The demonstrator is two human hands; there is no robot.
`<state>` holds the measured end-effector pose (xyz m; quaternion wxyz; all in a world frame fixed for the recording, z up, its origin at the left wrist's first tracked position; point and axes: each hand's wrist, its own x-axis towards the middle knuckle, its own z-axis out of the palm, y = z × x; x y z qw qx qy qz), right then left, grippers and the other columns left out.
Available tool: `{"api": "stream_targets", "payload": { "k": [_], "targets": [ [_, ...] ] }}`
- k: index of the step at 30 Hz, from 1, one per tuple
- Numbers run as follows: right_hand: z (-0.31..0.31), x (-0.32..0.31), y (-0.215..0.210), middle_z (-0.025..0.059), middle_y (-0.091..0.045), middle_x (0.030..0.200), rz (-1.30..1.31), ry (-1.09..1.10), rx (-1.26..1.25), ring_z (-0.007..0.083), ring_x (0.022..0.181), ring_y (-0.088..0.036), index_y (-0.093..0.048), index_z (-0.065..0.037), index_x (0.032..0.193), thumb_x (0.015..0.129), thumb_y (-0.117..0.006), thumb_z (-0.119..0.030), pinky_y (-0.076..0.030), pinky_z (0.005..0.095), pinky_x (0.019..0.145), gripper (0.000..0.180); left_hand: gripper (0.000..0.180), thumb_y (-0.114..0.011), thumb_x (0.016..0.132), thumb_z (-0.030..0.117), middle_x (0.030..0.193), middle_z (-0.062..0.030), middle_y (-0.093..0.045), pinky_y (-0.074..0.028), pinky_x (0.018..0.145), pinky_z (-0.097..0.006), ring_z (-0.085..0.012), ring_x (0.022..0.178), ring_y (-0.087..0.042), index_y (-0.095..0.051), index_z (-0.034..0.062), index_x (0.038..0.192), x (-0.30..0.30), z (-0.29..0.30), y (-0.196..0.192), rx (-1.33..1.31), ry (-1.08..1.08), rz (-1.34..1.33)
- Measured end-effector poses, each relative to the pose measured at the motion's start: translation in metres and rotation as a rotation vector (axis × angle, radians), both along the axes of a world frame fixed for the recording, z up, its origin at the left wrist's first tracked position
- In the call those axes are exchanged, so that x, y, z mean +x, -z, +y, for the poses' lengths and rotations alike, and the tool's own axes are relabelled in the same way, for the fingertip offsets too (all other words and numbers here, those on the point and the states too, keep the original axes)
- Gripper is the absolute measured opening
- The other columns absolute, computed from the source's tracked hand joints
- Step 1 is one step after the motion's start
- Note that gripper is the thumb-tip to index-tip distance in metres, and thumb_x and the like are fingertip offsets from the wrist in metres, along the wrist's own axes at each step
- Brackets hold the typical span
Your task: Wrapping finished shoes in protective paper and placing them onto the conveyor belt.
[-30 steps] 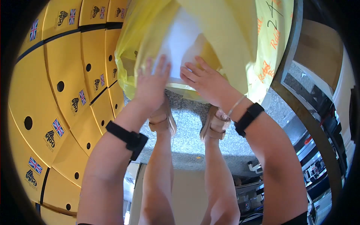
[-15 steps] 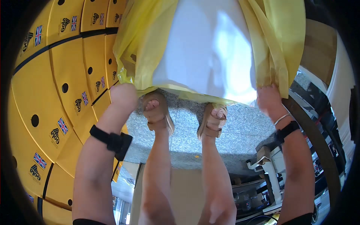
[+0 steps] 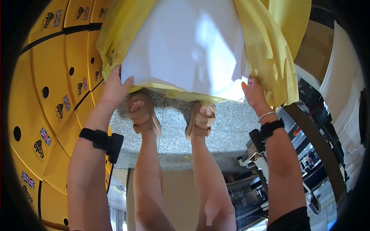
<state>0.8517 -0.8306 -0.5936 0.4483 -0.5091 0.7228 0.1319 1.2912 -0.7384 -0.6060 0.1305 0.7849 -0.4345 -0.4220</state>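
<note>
"Between my left hand [image 3: 115, 89] and my right hand [image 3: 255, 94], a white surface [image 3: 181, 46] is lying ahead of me, with yellow film [image 3: 266, 50] running along both sides and its near edge."

"How are your fingers sitting?"

"On the left, my thumb is standing apart from the fingers, and their tips are hiding at the film's edge, so I can't tell whether they're pinching it. On the right, my fingers are curling at the near corner of the white surface, thumb close by; whether they're clamping or only touching, I can't tell."

"And around them?"

"Yellow boxes [image 3: 46, 73] are standing to the left of my left fingers, and loose film is hanging beyond my right ones. Nearer me than both sets of fingers, a left sandal [image 3: 144, 117] and a right sandal [image 3: 201, 124] are resting on the grey floor [image 3: 169, 119]."

"What are you worrying about?"

"Slipping, mostly: if one hand is gripping too loosely, that side could be sliding free. The film is looking thin, so uneven pulling from my fingertips could be tearing it. Its near edge is showing close to my toes, so stepping forward could be trapping it."
</note>
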Motion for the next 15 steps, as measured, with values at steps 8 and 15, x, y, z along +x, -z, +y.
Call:
{"api": "stream_targets", "payload": {
  "k": [8,15],
  "targets": [
    [0.027,0.012,-0.024,0.0246,-0.063,0.104,0.261,-0.248,0.111,0.0353,0.099,-0.061,-0.056,0.007,0.109,0.088,-0.057,-0.031,-0.047,0.0390,0.087,0.043,0.048,-0.065,0.079,0.022,0.106,-0.0199,-0.061,-0.047,0.083,-0.037,-0.0284,0.099,-0.059,-0.051,-0.0030,0.118,-0.025,-0.001,0.011,0.220,-0.344,0.186],
    [0.015,0.072,-0.034,0.0194,-0.064,0.097,-0.112,-0.185,-0.007,0.0307,0.090,-0.062,-0.057,0.005,0.108,0.087,-0.060,-0.024,-0.048,0.0364,0.083,0.036,0.051,-0.068,0.076,0.017,0.107,-0.0145,-0.061,-0.048,0.080,-0.036,-0.0240,0.096,-0.058,-0.052,0.0019,0.122,-0.040,-0.006,-0.010,0.056,-0.891,0.502]
  ]
}}
